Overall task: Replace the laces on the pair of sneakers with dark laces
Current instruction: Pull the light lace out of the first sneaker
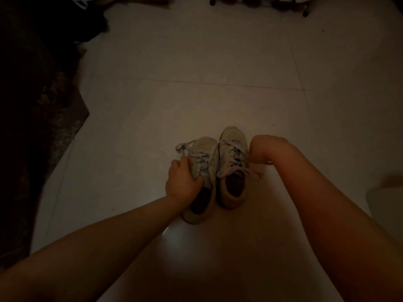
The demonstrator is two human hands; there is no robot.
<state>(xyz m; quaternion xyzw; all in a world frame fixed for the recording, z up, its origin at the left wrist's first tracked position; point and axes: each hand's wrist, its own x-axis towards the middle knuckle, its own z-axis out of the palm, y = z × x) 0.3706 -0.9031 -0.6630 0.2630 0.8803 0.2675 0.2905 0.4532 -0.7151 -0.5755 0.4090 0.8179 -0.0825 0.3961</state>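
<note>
Two pale sneakers with light laces stand side by side on the tiled floor, toes pointing away from me. My left hand [182,180] grips the tongue and upper of the left sneaker [205,149]. My right hand [265,149] hovers beside the right sneaker [232,138], wrist bent down; its fingers are hidden, and a loose lace end [254,174] trails below it. I cannot tell whether it pinches that lace. No dark laces are in view.
A dark patterned rug [39,118] covers the floor on the left. A pale object's edge [386,201] shows at the right. Rack legs [305,13] and shoes stand along the far wall. The light is dim.
</note>
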